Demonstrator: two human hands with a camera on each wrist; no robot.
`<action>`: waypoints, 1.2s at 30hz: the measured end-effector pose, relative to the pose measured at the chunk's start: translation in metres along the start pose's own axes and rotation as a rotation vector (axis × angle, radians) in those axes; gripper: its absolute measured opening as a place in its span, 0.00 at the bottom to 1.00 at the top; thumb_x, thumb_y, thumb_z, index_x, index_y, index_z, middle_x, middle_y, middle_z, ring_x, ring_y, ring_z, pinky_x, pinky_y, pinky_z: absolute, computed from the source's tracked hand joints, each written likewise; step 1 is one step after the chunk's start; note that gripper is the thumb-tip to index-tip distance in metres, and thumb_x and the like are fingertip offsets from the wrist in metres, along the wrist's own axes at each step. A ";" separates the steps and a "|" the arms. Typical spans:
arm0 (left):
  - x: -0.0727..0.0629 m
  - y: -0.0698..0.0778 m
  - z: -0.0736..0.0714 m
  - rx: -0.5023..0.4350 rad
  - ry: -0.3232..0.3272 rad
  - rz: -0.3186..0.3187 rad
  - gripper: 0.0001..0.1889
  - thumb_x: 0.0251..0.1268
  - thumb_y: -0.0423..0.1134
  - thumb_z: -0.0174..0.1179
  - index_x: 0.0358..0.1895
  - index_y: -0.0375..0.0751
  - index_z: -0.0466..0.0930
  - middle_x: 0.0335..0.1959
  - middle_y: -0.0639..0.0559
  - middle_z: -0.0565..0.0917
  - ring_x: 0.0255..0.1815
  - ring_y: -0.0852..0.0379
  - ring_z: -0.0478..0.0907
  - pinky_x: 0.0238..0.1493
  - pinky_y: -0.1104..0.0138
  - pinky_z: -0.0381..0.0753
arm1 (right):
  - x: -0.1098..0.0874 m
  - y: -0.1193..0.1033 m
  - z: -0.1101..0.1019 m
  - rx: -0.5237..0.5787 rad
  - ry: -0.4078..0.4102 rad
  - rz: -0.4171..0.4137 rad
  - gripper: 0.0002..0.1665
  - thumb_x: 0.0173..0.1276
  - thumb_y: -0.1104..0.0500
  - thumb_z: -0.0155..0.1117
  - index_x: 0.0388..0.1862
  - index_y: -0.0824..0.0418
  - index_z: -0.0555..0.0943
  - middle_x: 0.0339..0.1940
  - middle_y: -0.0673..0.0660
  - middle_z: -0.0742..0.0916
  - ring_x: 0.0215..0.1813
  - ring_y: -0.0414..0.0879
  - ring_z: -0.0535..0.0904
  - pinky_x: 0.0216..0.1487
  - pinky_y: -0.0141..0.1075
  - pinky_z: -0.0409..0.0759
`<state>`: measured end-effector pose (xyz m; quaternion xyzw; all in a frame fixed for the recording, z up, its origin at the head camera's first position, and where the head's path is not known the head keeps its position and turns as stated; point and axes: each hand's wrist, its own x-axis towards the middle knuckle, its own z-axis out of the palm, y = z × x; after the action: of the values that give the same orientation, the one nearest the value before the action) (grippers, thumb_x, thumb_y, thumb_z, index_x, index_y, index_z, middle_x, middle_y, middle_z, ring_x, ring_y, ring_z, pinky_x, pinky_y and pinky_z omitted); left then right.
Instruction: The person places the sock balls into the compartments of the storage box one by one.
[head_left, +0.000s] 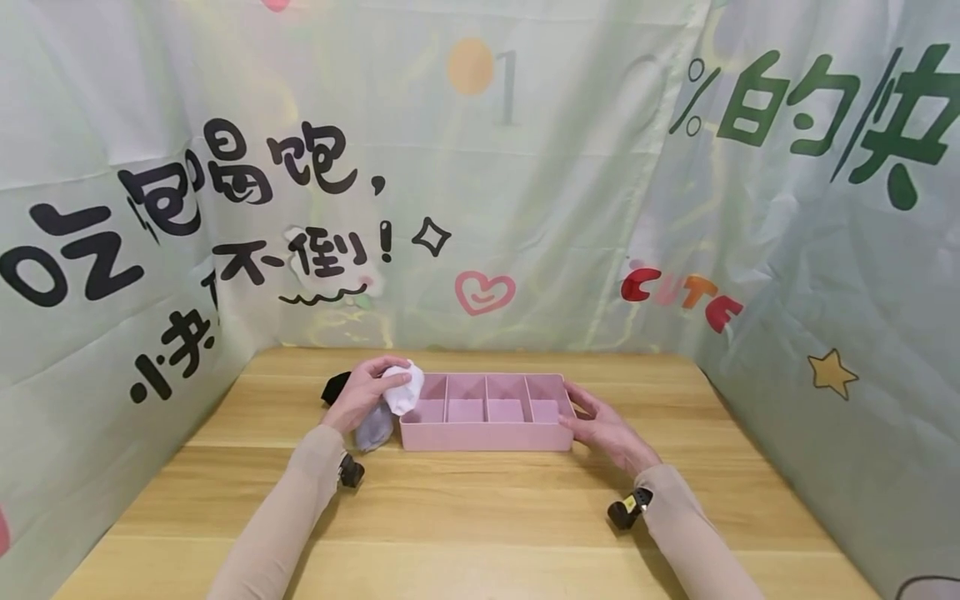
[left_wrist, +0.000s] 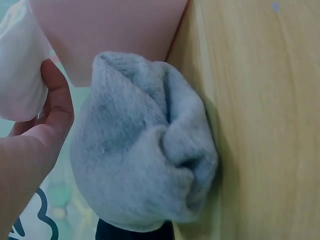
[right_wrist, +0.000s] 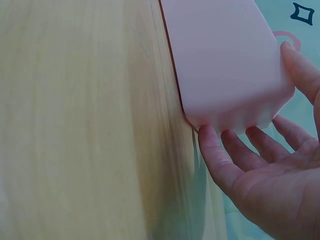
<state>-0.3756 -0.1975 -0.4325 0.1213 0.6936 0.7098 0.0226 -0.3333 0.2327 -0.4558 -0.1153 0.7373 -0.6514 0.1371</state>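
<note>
My left hand [head_left: 363, 392] pinches a balled-up white sock [head_left: 404, 390] between thumb and fingers, at the left end of a pink divided storage box [head_left: 487, 437]. A grey balled sock [head_left: 374, 429] lies on the table just below that hand; the left wrist view shows its folded knit [left_wrist: 140, 145] close up. Behind it is a black bundle [head_left: 336, 388], partly hidden by the hand. At the box's right end, my right hand [head_left: 609, 429] holds the box, thumb at the upper edge and fingertips against the end wall [right_wrist: 230, 95]. The box's compartments show no contents.
The wooden table [head_left: 480, 517] stretches in front of the box toward me. Printed fabric [head_left: 555, 208] hangs behind the table and along both sides. A small black device [head_left: 350, 471] is strapped to each wrist.
</note>
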 end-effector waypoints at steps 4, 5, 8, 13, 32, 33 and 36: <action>0.001 0.002 0.003 0.000 -0.007 0.003 0.17 0.58 0.40 0.71 0.49 0.38 0.81 0.51 0.48 0.81 0.45 0.54 0.79 0.39 0.68 0.82 | 0.001 0.000 0.001 0.008 0.016 0.016 0.48 0.69 0.61 0.64 0.81 0.51 0.49 0.82 0.57 0.53 0.79 0.60 0.52 0.67 0.46 0.73; 0.001 0.002 0.004 0.004 -0.008 0.005 0.18 0.58 0.40 0.71 0.49 0.37 0.81 0.51 0.48 0.81 0.45 0.55 0.79 0.38 0.68 0.82 | 0.001 0.000 0.001 0.006 0.016 0.014 0.48 0.70 0.62 0.64 0.81 0.51 0.49 0.82 0.58 0.52 0.79 0.60 0.51 0.67 0.46 0.72; 0.001 0.003 0.007 0.020 -0.005 0.011 0.18 0.57 0.40 0.72 0.49 0.37 0.82 0.50 0.49 0.82 0.44 0.55 0.79 0.37 0.68 0.82 | 0.000 0.000 0.001 -0.008 0.010 0.020 0.48 0.70 0.61 0.63 0.81 0.52 0.48 0.82 0.58 0.52 0.79 0.61 0.51 0.68 0.47 0.71; 0.003 0.006 0.015 0.066 -0.017 0.031 0.20 0.55 0.41 0.73 0.49 0.36 0.82 0.50 0.49 0.83 0.43 0.55 0.80 0.34 0.69 0.83 | -0.002 0.000 0.000 -0.019 0.009 0.019 0.48 0.70 0.61 0.63 0.81 0.52 0.47 0.82 0.59 0.51 0.79 0.62 0.51 0.68 0.47 0.72; 0.006 0.001 0.024 0.169 -0.050 0.104 0.18 0.57 0.35 0.71 0.49 0.32 0.82 0.46 0.50 0.84 0.41 0.58 0.79 0.35 0.70 0.80 | -0.001 -0.002 0.002 0.019 0.007 0.017 0.47 0.71 0.64 0.61 0.81 0.55 0.48 0.82 0.60 0.51 0.79 0.62 0.50 0.67 0.46 0.73; 0.006 0.001 0.025 0.177 -0.053 0.102 0.18 0.58 0.36 0.71 0.50 0.32 0.82 0.47 0.48 0.84 0.42 0.58 0.79 0.35 0.70 0.80 | -0.001 -0.002 0.002 0.023 0.007 0.018 0.47 0.71 0.64 0.62 0.81 0.55 0.48 0.82 0.60 0.51 0.79 0.62 0.50 0.67 0.46 0.73; 0.005 0.000 0.025 0.208 -0.054 0.093 0.19 0.60 0.38 0.69 0.52 0.34 0.82 0.50 0.42 0.84 0.46 0.58 0.80 0.41 0.70 0.80 | -0.002 -0.002 0.002 0.023 0.004 0.021 0.47 0.71 0.63 0.61 0.81 0.55 0.48 0.82 0.61 0.51 0.79 0.63 0.50 0.66 0.46 0.74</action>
<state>-0.3755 -0.1720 -0.4317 0.1741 0.7562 0.6307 -0.0044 -0.3309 0.2314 -0.4539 -0.1045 0.7311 -0.6587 0.1437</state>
